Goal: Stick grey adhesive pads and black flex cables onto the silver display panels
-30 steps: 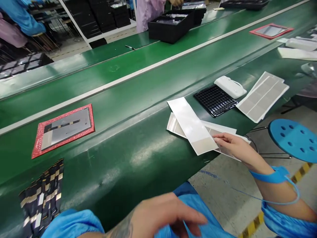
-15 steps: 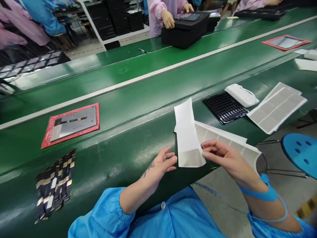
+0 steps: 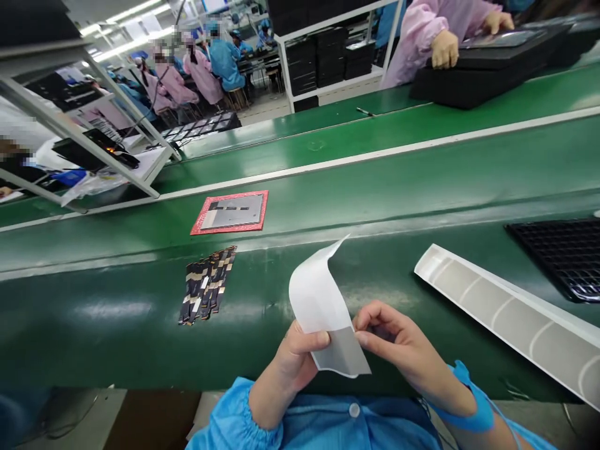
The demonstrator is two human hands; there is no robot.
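Both hands hold one white backing sheet [image 3: 321, 300] that curls upward, with a grey sticker patch at its lower end. My left hand [image 3: 295, 356] pinches its left edge with the thumb on top. My right hand [image 3: 396, 340] pinches the sheet's right edge near the grey patch, fingers curled. A blue wrist strap [image 3: 469, 406] circles my right wrist. On the green bench [image 3: 117, 312] to the right lies a stack of similar sticker sheets [image 3: 506, 312].
A bundle of black and gold flex strips [image 3: 206, 284] lies left of my hands. A red-framed panel [image 3: 232, 212] sits on the conveyor belt beyond. A black grid tray [image 3: 557, 253] is at the right. Another person's hands [image 3: 443, 50] work on black trays across the line.
My view swung left and nearer. My left hand came up and took hold of the sheet. The sheet left the stack and now curls between both hands.
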